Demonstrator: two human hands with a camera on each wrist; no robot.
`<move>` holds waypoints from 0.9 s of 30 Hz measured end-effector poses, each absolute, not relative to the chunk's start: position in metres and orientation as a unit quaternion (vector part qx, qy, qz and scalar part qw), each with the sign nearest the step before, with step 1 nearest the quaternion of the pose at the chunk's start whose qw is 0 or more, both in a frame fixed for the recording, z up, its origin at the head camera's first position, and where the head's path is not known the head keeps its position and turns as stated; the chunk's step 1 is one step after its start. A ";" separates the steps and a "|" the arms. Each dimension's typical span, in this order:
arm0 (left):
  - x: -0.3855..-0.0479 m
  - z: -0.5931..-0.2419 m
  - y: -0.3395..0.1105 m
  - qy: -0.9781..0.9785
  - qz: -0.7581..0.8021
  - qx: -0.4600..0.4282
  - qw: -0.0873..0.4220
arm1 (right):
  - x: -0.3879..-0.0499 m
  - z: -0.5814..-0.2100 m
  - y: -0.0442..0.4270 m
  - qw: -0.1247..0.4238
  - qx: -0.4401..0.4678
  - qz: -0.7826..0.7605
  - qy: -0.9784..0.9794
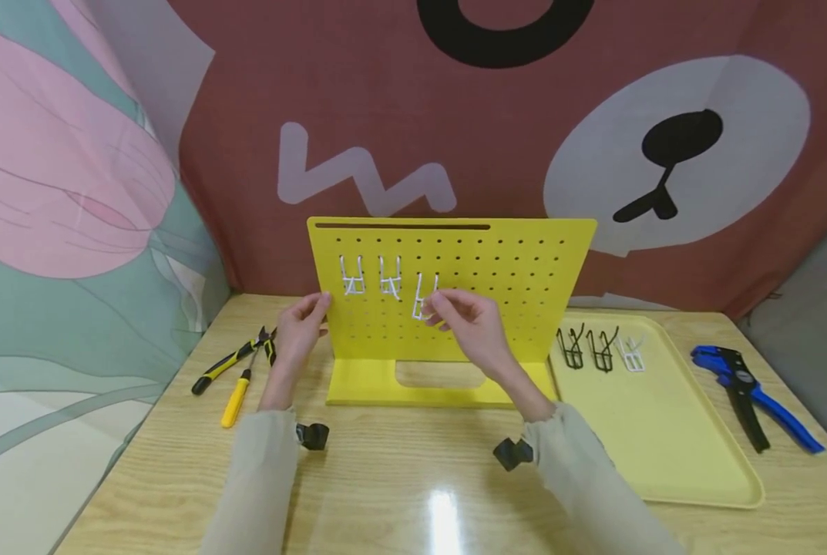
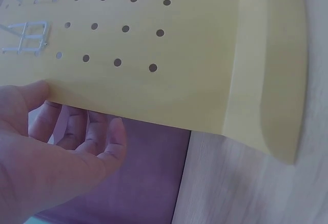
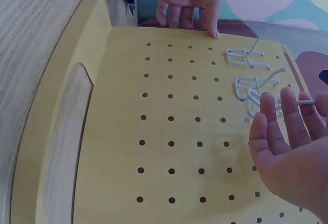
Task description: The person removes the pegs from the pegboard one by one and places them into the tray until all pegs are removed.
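Observation:
A yellow pegboard (image 1: 455, 351) stands upright on its base. My left hand (image 1: 298, 327) grips its left edge, thumb at the front and fingers behind, as the left wrist view shows. Two white wire hooks, a left one (image 1: 354, 285) and another (image 1: 389, 287) beside it, hang near the board's upper left. With thumb and fingertips, my right hand (image 1: 475, 327) pinches a third white hook (image 1: 418, 308) in front of the board, right of those two and slightly lower. In the right wrist view the fingers partly cover that hook; whether its ends sit in holes I cannot tell.
On the right, a pale yellow tray (image 1: 677, 455) holds two black wire hooks (image 1: 586, 351) and a white one (image 1: 633, 356). Blue-handled wire strippers (image 1: 739, 381) lie beyond it. Pliers (image 1: 229, 362) and a yellow-handled screwdriver (image 1: 236, 399) lie left of the board.

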State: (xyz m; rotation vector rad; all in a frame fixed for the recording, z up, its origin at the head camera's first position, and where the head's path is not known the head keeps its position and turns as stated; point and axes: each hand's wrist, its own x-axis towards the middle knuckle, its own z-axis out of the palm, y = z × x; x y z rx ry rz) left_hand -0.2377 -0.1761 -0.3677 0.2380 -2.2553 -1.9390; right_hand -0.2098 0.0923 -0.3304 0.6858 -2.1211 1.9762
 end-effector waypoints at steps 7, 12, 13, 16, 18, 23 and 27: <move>-0.237 -0.367 -0.175 -0.749 -0.652 0.081 0.079 | -0.210 -0.337 0.106 0.061 0.226 0.672 -0.703; -0.237 -0.368 -0.176 -0.750 -0.652 0.081 0.076 | -0.207 -0.345 0.119 0.053 0.214 0.662 -0.717; -0.237 -0.368 -0.176 -0.750 -0.652 0.081 0.075 | -0.206 -0.347 0.121 0.051 0.209 0.660 -0.720; -0.237 -0.369 -0.176 -0.749 -0.654 0.079 0.075 | -0.203 -0.355 0.130 0.039 0.185 0.658 -0.729; -0.236 -0.369 -0.175 -0.749 -0.653 0.077 0.075 | -0.201 -0.360 0.135 0.030 0.165 0.656 -0.736; -0.235 -0.368 -0.174 -0.753 -0.650 0.074 0.076 | -0.197 -0.371 0.152 0.023 0.137 0.641 -0.755; -0.236 -0.369 -0.174 -0.751 -0.652 0.071 0.080 | -0.191 -0.376 0.169 0.038 0.144 0.625 -0.766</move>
